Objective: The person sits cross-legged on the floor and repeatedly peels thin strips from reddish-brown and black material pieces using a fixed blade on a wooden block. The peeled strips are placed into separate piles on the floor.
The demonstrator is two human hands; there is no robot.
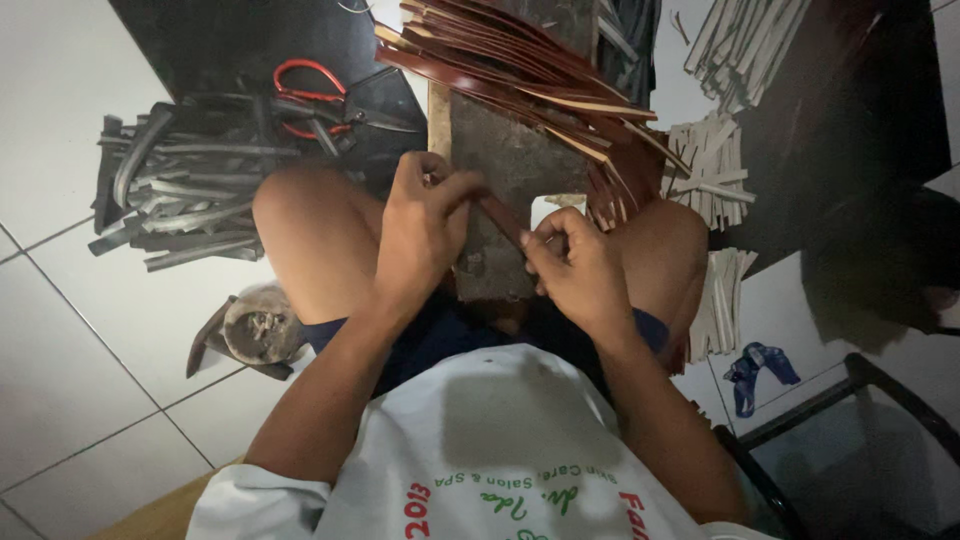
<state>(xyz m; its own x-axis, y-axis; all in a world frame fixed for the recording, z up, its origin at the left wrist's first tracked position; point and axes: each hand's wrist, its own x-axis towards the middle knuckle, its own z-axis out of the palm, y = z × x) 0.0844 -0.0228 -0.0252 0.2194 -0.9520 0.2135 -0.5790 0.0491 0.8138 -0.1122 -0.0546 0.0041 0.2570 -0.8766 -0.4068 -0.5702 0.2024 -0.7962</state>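
While left hand (pixel 425 225) steadies board (pixel 505 180) | right hand (pixel 578 268) pinches brown strip (pixel 503 217)

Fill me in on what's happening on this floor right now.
A person sits on a tiled floor with a worn board between the knees. The left hand and right hand together hold a dark reddish strip against the board. More reddish strips are piled at its far end. A heap of dark strips and red-handled scissors lie to the left, pale strips to the right.
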